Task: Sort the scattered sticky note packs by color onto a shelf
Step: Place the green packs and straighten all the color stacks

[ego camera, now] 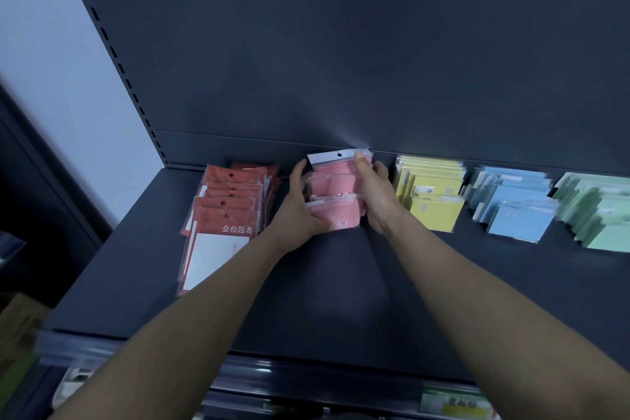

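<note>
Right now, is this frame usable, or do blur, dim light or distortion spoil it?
Head view: dim, bluish light; motion blur smears the green packs and blue packs at the right edge; the pink packs held between left hand and right hand are fairly sharp; print on the red packs is legible; the wide lens bends the slotted upright.

Left hand (300,204): my bare arm stretched forward, fingers curled round the left side of the pink packs (335,186). Right hand (376,196): arm likewise forward, thumb on top, clasping their right side.
</note>
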Demonstrator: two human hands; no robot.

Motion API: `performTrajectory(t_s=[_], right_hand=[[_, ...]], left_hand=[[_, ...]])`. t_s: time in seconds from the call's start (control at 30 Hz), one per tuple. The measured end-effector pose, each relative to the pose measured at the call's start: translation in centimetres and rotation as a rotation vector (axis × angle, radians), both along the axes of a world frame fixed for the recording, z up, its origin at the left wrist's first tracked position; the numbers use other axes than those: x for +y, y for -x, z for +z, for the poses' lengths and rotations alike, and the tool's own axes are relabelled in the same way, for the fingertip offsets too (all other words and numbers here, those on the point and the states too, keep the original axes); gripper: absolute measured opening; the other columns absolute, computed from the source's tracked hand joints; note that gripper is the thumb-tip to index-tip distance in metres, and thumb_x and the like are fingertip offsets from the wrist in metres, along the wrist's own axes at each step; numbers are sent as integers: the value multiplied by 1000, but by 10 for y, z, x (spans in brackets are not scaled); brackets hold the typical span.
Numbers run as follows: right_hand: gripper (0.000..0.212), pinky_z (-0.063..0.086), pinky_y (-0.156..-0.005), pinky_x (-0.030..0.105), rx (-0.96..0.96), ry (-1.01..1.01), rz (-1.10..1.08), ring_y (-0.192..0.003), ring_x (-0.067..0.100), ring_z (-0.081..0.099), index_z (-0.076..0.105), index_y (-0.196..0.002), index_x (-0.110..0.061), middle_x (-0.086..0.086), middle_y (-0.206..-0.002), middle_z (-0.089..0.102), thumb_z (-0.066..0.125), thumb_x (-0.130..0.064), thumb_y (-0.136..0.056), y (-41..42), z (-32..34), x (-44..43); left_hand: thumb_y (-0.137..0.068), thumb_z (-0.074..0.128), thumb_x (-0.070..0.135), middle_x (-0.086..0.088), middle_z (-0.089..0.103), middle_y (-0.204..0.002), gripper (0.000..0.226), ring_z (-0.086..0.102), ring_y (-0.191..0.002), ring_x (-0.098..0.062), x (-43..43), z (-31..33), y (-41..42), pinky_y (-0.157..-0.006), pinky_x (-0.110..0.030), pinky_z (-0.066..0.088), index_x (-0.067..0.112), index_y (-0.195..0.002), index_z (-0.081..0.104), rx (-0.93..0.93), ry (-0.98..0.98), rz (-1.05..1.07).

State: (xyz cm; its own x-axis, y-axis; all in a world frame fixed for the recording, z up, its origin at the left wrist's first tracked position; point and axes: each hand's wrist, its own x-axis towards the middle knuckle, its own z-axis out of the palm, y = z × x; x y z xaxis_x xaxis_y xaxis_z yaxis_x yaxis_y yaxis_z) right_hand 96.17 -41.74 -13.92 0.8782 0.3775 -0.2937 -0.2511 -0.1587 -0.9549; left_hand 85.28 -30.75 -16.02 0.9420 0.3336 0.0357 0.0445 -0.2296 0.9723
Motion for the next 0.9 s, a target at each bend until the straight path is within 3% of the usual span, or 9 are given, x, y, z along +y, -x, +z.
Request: performTrajectory(t_s=[0.1,0.17,0.23,0.37,0.47,0.6,0.77,0.9], right_hand=[[97,39,-55,24,-21,-8,-1,-84,15,55,36,-138,-16,6,-123,58,54,-76,-65,-1,-5,-3],[76,53,-67,31,21,-55,15,-88,16,62,47,-128,-15,4,-115,64,61,-65,-72,-1,-6,-4],[64,54,-86,39,57,-99,48,-97,21,65,50,-121,-15,5,-108,66,71,-44,-68,0,-6,-7],[61,45,-65,28,4,-91,155,-85,20,56,39,-122,-14,6,-95,58,58,2,-66,-2,-5,-16],[76,40,-50,21,-51,12,173,-78,14,49,25,-132,-18,3,-89,49,44,21,-69,-4,-1,-20],[85,40,-48,18,-51,91,193,-81,15,48,21,-136,-20,3,-94,47,44,22,-65,-1,-5,-22],[90,44,-64,25,-53,225,287,-92,17,49,10,-134,-24,3,-102,47,53,15,-65,-6,0,-12],[84,45,-66,25,-45,162,237,-92,17,51,20,-136,-21,1,-100,52,54,18,-70,-8,-5,-20]], left_hand=[[-67,69,-14,6,45,-128,102,52,-111,-9,0,-1,-3,-80,-13,50,17,-144,10,0,50,45],[-67,71,-11,6,50,-113,94,55,-102,-11,-1,-1,-7,-71,-10,49,15,-140,19,50,52,90],[-67,73,-10,5,49,-101,88,56,-91,-10,-1,-1,-13,-63,-8,49,12,-136,24,101,63,101],[-68,70,-13,3,49,-96,81,54,-82,-6,-2,3,-26,-58,-7,47,6,-134,27,109,11,72],[-69,72,-12,8,47,-92,79,51,-77,0,-6,8,-33,-56,-3,44,8,-130,26,105,-14,27],[-68,72,-11,1,49,-107,100,55,-90,-7,-2,7,-36,-66,-12,49,18,-141,10,174,53,-47],[-72,55,-16,-6,48,-116,84,52,-99,-15,-2,6,-48,-70,-20,47,24,-133,14,229,105,-74],[-74,67,-4,-6,43,-138,101,48,-122,-22,8,2,-49,-98,-34,46,16,-146,0,289,109,-58]])
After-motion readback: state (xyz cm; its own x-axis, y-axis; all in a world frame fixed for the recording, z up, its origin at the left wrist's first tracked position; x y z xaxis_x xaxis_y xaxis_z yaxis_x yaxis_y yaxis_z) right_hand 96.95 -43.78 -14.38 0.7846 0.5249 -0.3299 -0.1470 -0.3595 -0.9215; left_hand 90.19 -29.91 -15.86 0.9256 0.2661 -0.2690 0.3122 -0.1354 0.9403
